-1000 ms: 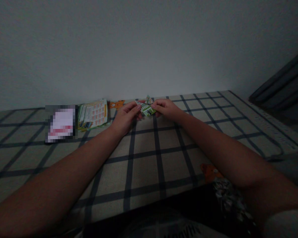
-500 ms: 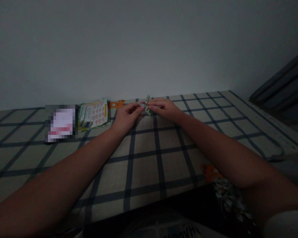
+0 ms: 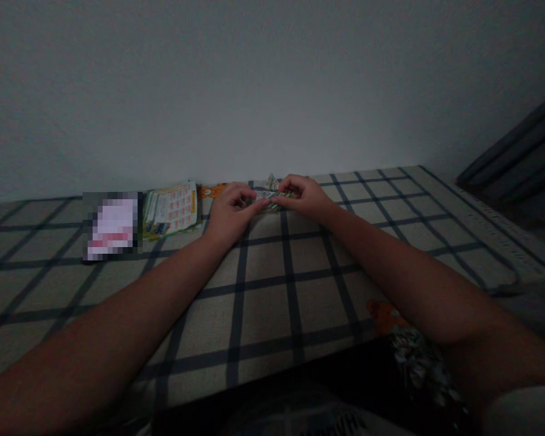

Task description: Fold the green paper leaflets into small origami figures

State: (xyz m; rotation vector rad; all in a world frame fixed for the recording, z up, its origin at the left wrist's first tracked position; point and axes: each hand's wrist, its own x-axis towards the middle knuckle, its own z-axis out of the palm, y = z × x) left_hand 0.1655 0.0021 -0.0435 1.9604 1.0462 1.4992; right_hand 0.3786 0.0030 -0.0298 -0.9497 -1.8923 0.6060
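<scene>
A small folded paper [image 3: 267,195], white with green print, is held between both hands near the far side of the checked cloth. My left hand [image 3: 232,209] pinches its left end with thumb and fingers. On the opposite end, the thumb and bent fingers of my right hand [image 3: 305,195] are closed. A pointed tip of the paper stands up between the hands, toward the wall. The fingers cover part of the folds, and the dim light blurs the detail.
Left of my hands lies a stack of printed sheets [image 3: 172,209], beside a pixelated rectangular item [image 3: 113,227]. A pile of crumpled or folded paper pieces [image 3: 420,366] is near my right forearm. A pale wall [image 3: 272,91] rises behind the checked cloth [image 3: 263,303].
Both hands have shifted their grip on the folded paper. It was a slanted, narrow shape and now lies wider between the fingers, with its upright tip showing more fully.
</scene>
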